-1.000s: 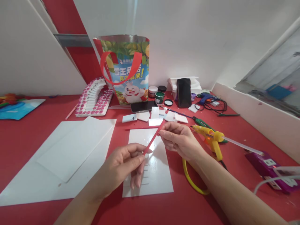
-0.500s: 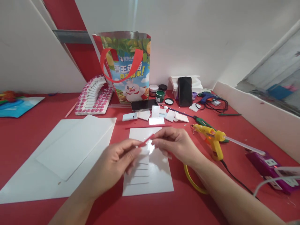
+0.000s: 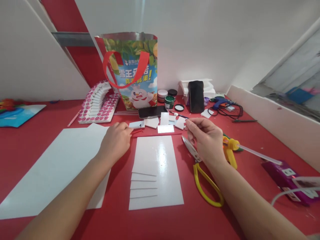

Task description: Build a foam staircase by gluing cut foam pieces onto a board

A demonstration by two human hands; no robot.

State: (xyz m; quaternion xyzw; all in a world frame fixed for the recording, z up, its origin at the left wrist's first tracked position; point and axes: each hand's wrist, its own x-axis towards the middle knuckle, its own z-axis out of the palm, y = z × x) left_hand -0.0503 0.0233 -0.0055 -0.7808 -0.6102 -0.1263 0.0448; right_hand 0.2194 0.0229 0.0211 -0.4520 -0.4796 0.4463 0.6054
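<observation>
My left hand [image 3: 117, 140] is closed at the left end of a long red strip [image 3: 162, 134], and a short red piece [image 3: 137, 131] sticks out from its fingertips. My right hand [image 3: 206, 138] is raised over the scissors [image 3: 208, 185] with thumb and fingers pinched; what they hold, if anything, is too small to name. Between the hands lies a white board [image 3: 165, 166] with several thin dark strips across its lower left. Small white pieces [image 3: 165, 129] lie just behind the red strip.
A yellow glue gun [image 3: 231, 145] lies behind my right wrist, near a purple power strip [image 3: 285, 181]. Large white sheets [image 3: 62, 166] are at the left. A bag [image 3: 135, 73], paint jars [image 3: 169, 102] and phones [image 3: 196, 96] stand or lie at the back.
My hands have moved apart. The left went back and left with the short red piece; the right went back and right. The scissors and the middle of the board are now uncovered.
</observation>
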